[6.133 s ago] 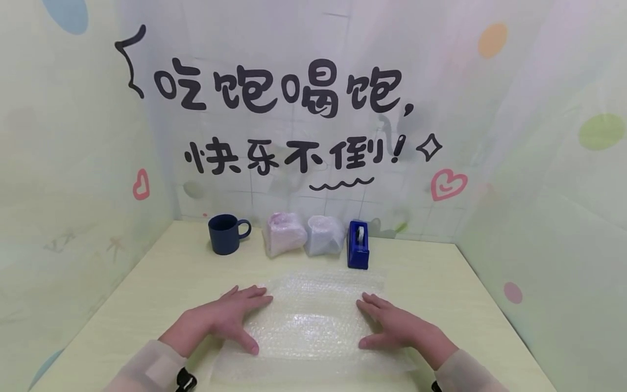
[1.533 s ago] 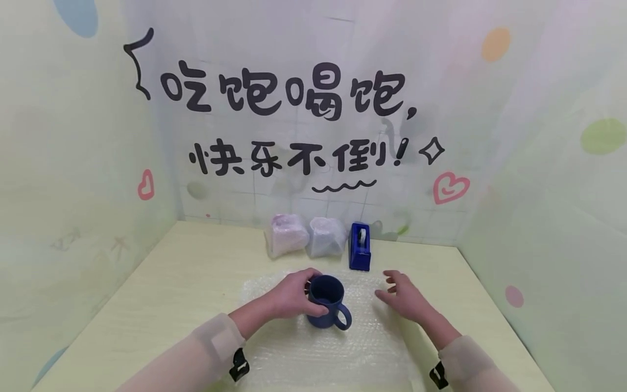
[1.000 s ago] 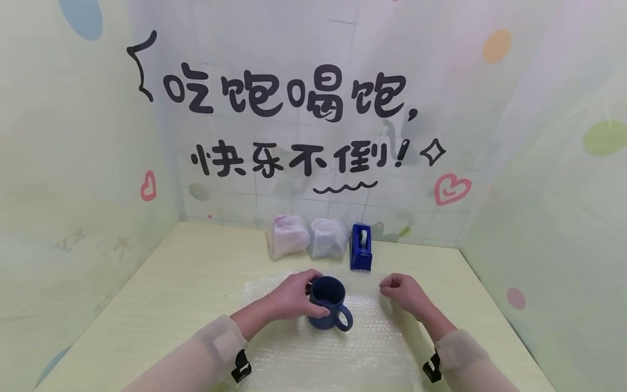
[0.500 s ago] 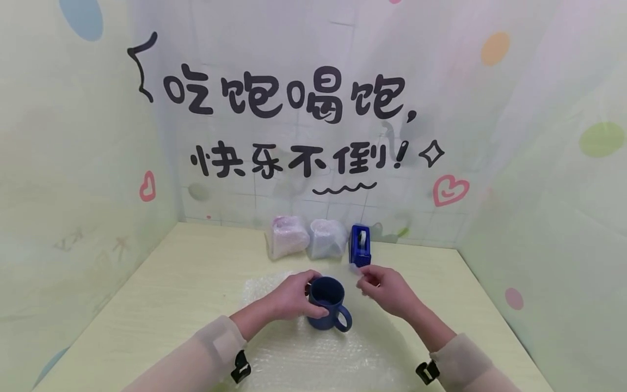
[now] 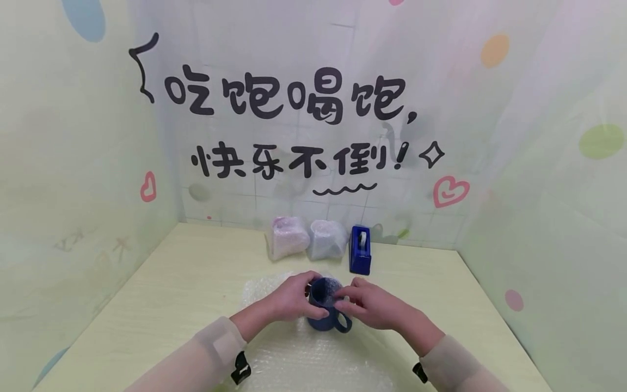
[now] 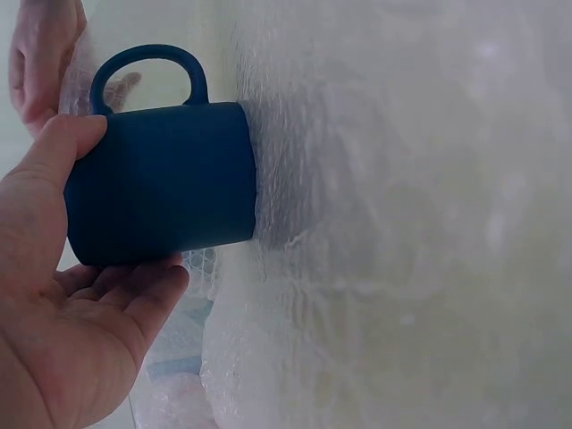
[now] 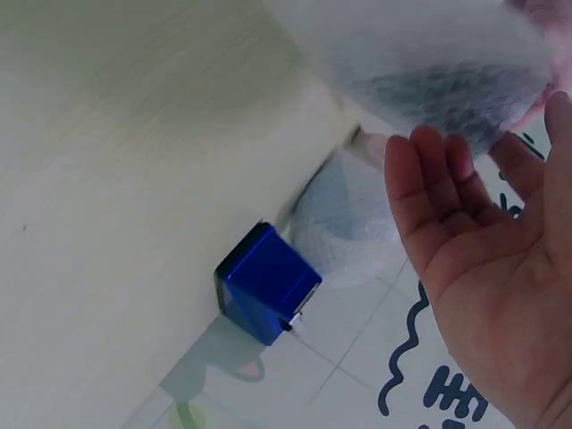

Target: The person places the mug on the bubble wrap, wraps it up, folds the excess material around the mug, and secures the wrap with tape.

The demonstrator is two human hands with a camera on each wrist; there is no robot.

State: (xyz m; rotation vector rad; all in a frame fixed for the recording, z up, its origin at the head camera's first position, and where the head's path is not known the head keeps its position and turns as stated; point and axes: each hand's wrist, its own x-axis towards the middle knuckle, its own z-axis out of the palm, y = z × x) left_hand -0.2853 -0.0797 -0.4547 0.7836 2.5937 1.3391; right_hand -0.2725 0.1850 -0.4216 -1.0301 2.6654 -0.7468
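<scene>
A dark blue mug (image 5: 320,323) stands upright on a sheet of bubble wrap (image 5: 318,362), its handle toward the near right. My left hand (image 5: 292,296) grips the mug's left side; in the left wrist view its thumb lies on the body near the handle and its fingers are underneath. The wrap's far right part is folded up over the mug's mouth. There my right hand (image 5: 379,306) presses the folded wrap (image 7: 447,85) with its fingertips, thumb apart. Wrap covers part of the mug's opening.
Two bubble-wrapped bundles, one pinkish (image 5: 289,239) and one pale blue (image 5: 327,239), stand at the table's back by the printed wall sheet (image 5: 303,125). Beside them is a blue tape dispenser (image 5: 360,258). Side sheets (image 5: 548,218) border the table.
The mug came from the back left onto the wrap, in my left hand. My right hand took the wrap's far right corner and carried it leftward over the mug's mouth.
</scene>
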